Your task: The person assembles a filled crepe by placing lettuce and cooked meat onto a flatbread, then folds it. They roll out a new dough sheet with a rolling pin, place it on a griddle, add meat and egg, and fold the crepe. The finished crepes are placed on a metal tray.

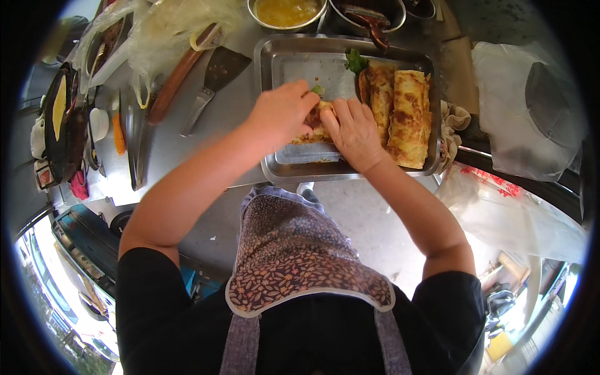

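Both hands are over a rectangular stainless steel tray [307,177]. My left hand [284,112] and my right hand [352,127] grip a browned flatbread [318,129] between them, its far part bunched under the fingers. A bit of green leaf [318,89] shows at its back edge. Right of my right hand lie two rolled, browned flatbreads side by side, one at the tray's right end [408,119] and another [380,93] partly hidden by my hand. Lettuce [356,61] sticks out of the back end of the second one.
Behind the tray stand a metal bowl of yellow liquid [287,11] and a bowl of dark sauce with a brush [368,16]. On the left lie a metal scraper [220,75], a wooden rolling pin [180,77], plastic bags [164,37] and an orange-handled knife [118,131]. A cloth [452,126] touches the tray's right side.
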### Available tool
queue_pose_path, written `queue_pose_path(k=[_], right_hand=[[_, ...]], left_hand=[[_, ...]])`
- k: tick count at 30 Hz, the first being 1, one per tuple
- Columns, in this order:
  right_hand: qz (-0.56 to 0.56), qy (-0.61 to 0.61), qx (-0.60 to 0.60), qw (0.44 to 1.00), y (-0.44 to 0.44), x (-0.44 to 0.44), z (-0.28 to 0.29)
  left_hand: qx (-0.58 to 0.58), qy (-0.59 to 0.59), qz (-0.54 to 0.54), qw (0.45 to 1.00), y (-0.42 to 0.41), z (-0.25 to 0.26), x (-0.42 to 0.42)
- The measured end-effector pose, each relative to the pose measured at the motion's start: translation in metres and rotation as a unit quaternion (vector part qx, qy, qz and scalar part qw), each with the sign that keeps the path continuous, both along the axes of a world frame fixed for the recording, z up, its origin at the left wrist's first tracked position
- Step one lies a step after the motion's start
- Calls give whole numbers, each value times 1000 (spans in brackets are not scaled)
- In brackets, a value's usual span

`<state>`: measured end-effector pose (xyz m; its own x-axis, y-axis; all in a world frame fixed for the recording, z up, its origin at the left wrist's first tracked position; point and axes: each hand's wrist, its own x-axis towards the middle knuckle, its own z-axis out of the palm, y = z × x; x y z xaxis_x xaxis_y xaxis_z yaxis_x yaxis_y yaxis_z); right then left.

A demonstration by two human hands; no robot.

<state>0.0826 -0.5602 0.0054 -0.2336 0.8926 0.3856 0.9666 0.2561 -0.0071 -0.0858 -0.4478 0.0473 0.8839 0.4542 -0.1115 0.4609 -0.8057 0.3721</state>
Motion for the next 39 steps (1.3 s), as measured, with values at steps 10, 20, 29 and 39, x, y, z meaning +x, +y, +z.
queue_pose_path(k=[10,20,29,39], right_hand=[[-114,201,-142,962,-31,13,-1],[-171,257,-147,940,-4,-3,30],[-144,643,-427,619,50,-145,34],[-277,451,-424,735,4,-62,100]], left_hand=[[67,-88,101,989,-54,-36,-5],[-86,-224,228,944,-9,-21,-56],[4,73,411,909,11,-42,-161],[-295,-268,115,910,-28,30,-103]])
